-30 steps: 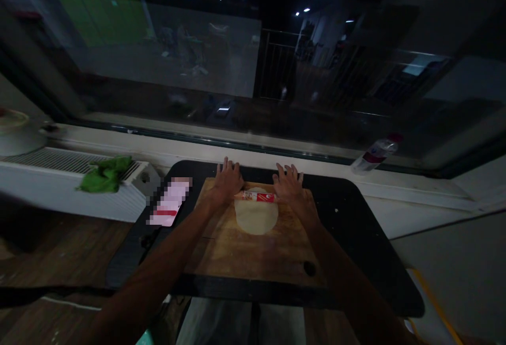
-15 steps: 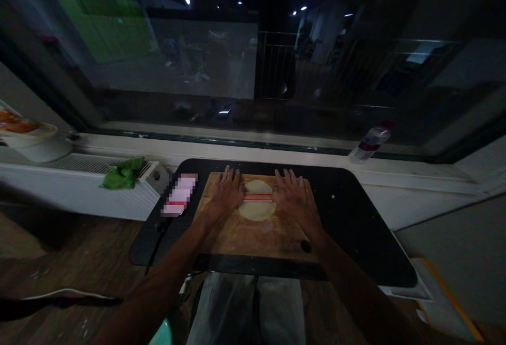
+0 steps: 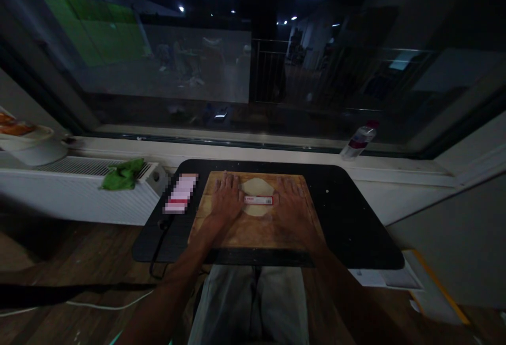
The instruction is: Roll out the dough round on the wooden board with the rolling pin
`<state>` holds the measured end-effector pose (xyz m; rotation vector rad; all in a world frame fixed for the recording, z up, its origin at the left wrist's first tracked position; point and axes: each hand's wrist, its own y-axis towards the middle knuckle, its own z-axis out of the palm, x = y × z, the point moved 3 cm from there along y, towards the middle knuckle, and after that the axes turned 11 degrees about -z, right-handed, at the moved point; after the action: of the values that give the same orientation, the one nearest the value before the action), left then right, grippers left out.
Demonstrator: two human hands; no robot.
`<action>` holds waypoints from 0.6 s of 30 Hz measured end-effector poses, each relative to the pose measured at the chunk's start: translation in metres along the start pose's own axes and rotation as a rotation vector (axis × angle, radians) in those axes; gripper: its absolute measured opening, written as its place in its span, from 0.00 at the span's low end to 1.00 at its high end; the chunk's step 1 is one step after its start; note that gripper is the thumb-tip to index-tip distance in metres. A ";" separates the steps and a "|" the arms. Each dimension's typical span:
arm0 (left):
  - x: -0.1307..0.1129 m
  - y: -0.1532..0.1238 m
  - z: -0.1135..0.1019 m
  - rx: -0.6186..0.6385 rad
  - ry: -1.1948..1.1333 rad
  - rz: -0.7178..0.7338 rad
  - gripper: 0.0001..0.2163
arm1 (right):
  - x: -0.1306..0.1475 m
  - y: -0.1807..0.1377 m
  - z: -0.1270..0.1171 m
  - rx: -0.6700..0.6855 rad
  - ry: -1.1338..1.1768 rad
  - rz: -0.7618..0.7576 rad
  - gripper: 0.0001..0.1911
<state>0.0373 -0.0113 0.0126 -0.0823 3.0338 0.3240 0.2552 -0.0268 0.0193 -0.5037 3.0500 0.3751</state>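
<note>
A flat round of dough (image 3: 256,184) lies on a wooden cutting board (image 3: 256,237). Across its middle runs a rolling pin (image 3: 259,200) whose visible stretch carries a white label with red edges and a barcode. My left hand (image 3: 228,197) lies flat over the pin's left end, fingers stretched forward. On the opposite end rests my right hand (image 3: 291,202), also flat, with its fingers extended and slightly apart. Both palms cover the ends of the pin, so those are hidden. Dough shows in front of and behind the pin.
The board sits on a black table (image 3: 351,218). A lit phone (image 3: 182,193) lies left of the board, with a black cable (image 3: 158,247) nearby. Beyond are a green cloth (image 3: 123,174) on a radiator (image 3: 98,197) and a bottle (image 3: 359,142) on the sill by the window.
The rolling pin has turned: its white barcode label now faces up, where a reddish-edged strip showed before. Both hands stay flat on its ends. The view has shifted slightly.
</note>
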 end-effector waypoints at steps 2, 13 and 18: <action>-0.002 0.010 -0.002 -0.008 -0.006 -0.010 0.28 | -0.002 0.009 0.000 -0.017 -0.011 0.010 0.33; -0.003 0.069 0.006 -0.090 -0.038 -0.040 0.28 | -0.022 0.079 0.009 -0.005 0.113 0.143 0.32; -0.004 0.088 0.005 -0.127 -0.071 -0.036 0.27 | -0.028 0.101 0.015 0.036 0.207 0.190 0.32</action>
<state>0.0366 0.0758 0.0261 -0.1305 2.9356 0.5054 0.2493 0.0788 0.0296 -0.2658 3.3107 0.2890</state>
